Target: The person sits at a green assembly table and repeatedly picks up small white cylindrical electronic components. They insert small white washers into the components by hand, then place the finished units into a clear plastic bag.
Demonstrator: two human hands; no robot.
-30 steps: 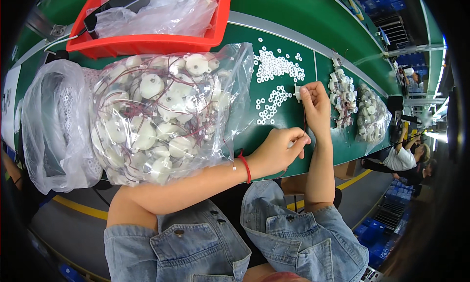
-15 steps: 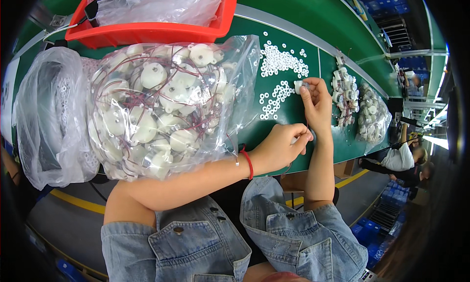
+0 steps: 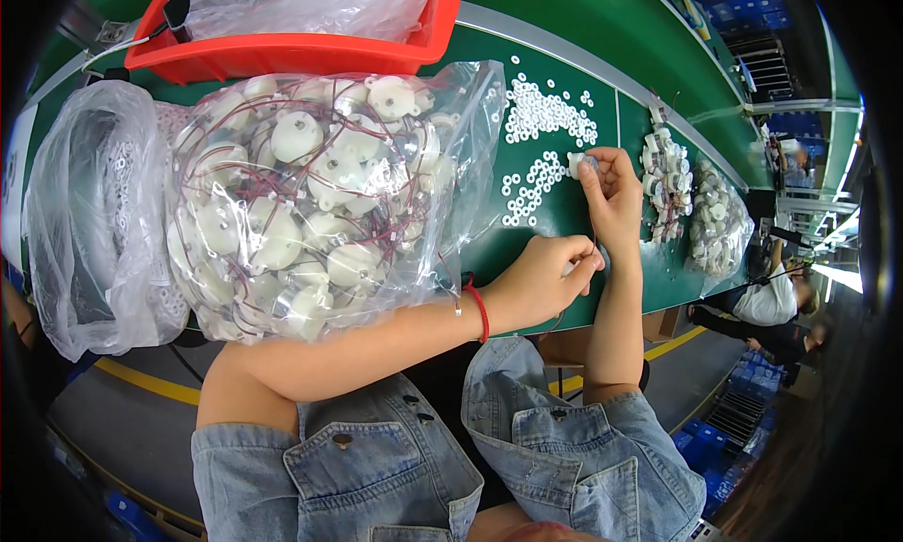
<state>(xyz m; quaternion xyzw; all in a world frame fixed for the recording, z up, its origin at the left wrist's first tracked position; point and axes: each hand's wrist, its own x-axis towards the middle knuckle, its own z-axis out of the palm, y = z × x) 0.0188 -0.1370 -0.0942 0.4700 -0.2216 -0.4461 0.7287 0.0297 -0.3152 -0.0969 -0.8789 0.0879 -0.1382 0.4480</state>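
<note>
My right hand (image 3: 616,203) grips a small motor with a white end (image 3: 577,166) between thumb and fingers, just right of the loose white washers (image 3: 534,180). Below it, my left hand (image 3: 546,277), with a red cord on its wrist, is closed in a pinch on the motor's thin dark wire (image 3: 594,233). The wire's loose end hangs under my left fingers. Most of the motor is covered by the right fingers. A larger heap of washers (image 3: 546,117) lies beyond.
A big clear bag of white wired motors (image 3: 301,213) stands left, touching my left forearm. Beside it slumps another clear bag (image 3: 94,231). Behind is a red bin (image 3: 282,60) holding plastic film. Wired motors (image 3: 666,180) and a bagged pile (image 3: 717,222) lie right. Other people are far right.
The motor in my right hand has turned slightly and shows more of its side. Both hands stay nearly in place; the view has shifted a little.
</note>
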